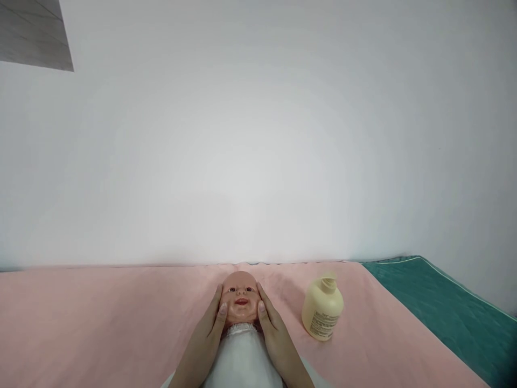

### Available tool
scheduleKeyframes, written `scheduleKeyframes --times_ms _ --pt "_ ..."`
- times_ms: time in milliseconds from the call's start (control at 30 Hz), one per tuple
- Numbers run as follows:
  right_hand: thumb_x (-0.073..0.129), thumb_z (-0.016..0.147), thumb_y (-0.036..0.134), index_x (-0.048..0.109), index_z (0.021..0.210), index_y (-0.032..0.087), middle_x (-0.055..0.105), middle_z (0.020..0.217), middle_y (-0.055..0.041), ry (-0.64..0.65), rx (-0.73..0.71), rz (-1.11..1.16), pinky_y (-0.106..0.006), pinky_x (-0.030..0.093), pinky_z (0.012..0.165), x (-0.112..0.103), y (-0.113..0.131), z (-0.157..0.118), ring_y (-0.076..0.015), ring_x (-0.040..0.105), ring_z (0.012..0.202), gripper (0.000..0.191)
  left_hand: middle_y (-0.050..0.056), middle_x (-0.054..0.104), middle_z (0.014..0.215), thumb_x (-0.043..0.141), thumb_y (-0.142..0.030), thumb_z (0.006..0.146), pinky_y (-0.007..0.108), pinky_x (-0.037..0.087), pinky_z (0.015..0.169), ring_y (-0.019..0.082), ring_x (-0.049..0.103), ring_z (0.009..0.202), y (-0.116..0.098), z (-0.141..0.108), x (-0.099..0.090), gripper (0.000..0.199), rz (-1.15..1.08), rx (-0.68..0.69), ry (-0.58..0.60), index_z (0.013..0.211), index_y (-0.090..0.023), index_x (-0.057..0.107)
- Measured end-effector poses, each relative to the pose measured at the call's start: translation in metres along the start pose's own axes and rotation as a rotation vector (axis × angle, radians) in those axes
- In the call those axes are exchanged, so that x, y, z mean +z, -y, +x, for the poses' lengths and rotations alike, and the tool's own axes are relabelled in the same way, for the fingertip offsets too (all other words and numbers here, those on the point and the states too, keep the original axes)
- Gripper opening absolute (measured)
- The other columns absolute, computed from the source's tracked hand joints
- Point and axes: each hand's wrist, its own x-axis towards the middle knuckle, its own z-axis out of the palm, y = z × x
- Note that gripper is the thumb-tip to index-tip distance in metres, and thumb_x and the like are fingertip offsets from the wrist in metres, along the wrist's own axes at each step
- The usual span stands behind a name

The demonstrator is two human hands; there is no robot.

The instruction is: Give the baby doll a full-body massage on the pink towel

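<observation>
A baby doll (241, 310) lies face up on the pink sheet, its bare head toward the wall and its body in white cloth (243, 358). My left hand (210, 323) cups the left side of the doll's head, thumb on the cheek and fingers along the side. On the opposite side, my right hand (272, 320) holds the head the same way, its thumb by the other cheek. Both palms face inward, with the doll's head between them. The lower part of the doll runs out of view at the bottom.
A pale yellow pump bottle (322, 310) with a printed label stands on the pink sheet (100, 323), right of my right hand. Green quilted fabric (448, 312) shows at the right. A white wall (242, 134) rises behind the bed; a grey panel (34, 35) is at upper left.
</observation>
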Motion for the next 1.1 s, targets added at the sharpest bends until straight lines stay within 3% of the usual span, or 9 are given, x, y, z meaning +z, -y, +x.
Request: scheduleKeyframes --times_ms 133,267,433,567,700,867,967,1100 --pt "0.049 0.090 0.065 0.025 0.151 0.028 0.025 0.156 0.0011 0.020 0.001 -0.040 -0.037 0.021 0.119 0.003 -0.004 -0.001 -0.0194 0.023 0.143 0.075 0.006 0.026 0.158 0.042 -0.060 0.087 0.046 0.020 0.120 0.025 0.024 0.145 -0.003 -0.001 0.001 0.077 0.066 -0.060 -0.003 0.150 -0.020 0.023" --pt "0.058 0.087 0.060 0.019 0.153 0.024 0.022 0.158 -0.0018 0.032 -0.029 -0.057 -0.036 0.023 0.118 0.004 -0.009 -0.002 -0.0200 0.022 0.144 0.084 0.010 0.025 0.158 0.054 -0.051 0.082 0.047 0.026 0.118 0.028 0.027 0.144 0.004 0.002 0.005 0.084 0.099 -0.036 0.005 0.150 -0.015 0.020" --pt "0.049 0.092 0.060 0.020 0.152 0.025 0.022 0.158 0.0001 0.036 -0.042 -0.078 -0.037 0.020 0.119 0.004 -0.007 -0.002 -0.0192 0.021 0.144 0.075 0.007 0.026 0.158 0.050 -0.051 0.085 0.049 0.027 0.116 0.029 0.030 0.143 0.003 0.000 0.002 0.079 0.121 -0.061 0.020 0.151 -0.020 0.018" --pt "0.038 0.093 0.067 0.023 0.152 0.025 0.024 0.157 0.0010 0.018 -0.019 -0.090 -0.037 0.017 0.120 0.003 -0.005 -0.001 -0.0188 0.021 0.144 0.073 0.002 0.021 0.159 0.037 -0.058 0.089 0.050 0.022 0.118 0.026 0.024 0.145 -0.003 -0.002 0.000 0.075 0.107 -0.056 0.041 0.152 -0.025 0.013" --pt "0.034 0.092 0.071 0.029 0.150 0.022 0.027 0.156 -0.0003 0.001 -0.009 -0.031 -0.036 0.019 0.119 0.003 -0.003 0.000 -0.0196 0.024 0.143 0.076 -0.001 0.016 0.160 0.022 -0.062 0.091 0.047 0.014 0.121 0.021 0.015 0.148 -0.003 -0.001 0.000 0.073 0.090 -0.042 0.032 0.152 -0.024 0.012" --pt "0.038 0.091 0.070 0.029 0.150 0.021 0.028 0.155 -0.0013 -0.006 0.013 -0.025 -0.037 0.018 0.119 0.004 0.000 -0.001 -0.0204 0.023 0.143 0.077 0.000 0.018 0.160 0.019 -0.064 0.090 0.045 0.011 0.122 0.019 0.016 0.148 -0.002 0.000 0.001 0.074 0.030 -0.041 0.014 0.151 -0.022 0.019" --pt "0.048 0.091 0.064 0.024 0.151 0.025 0.025 0.157 -0.0006 0.010 0.002 -0.038 -0.038 0.020 0.119 0.004 -0.002 -0.002 -0.0205 0.023 0.143 0.076 0.002 0.022 0.159 0.028 -0.066 0.089 0.049 0.016 0.120 0.024 0.021 0.146 0.000 0.001 0.000 0.075 0.072 -0.058 0.014 0.151 -0.026 0.018" --pt "0.059 0.087 0.058 0.017 0.153 0.021 0.022 0.158 -0.0041 0.027 -0.034 -0.040 -0.036 0.024 0.117 0.004 -0.007 -0.002 -0.0203 0.022 0.143 0.086 0.007 0.027 0.157 0.051 -0.060 0.083 0.050 0.026 0.116 0.029 0.031 0.142 0.006 0.003 0.003 0.084 0.100 -0.034 0.034 0.151 -0.026 0.015"
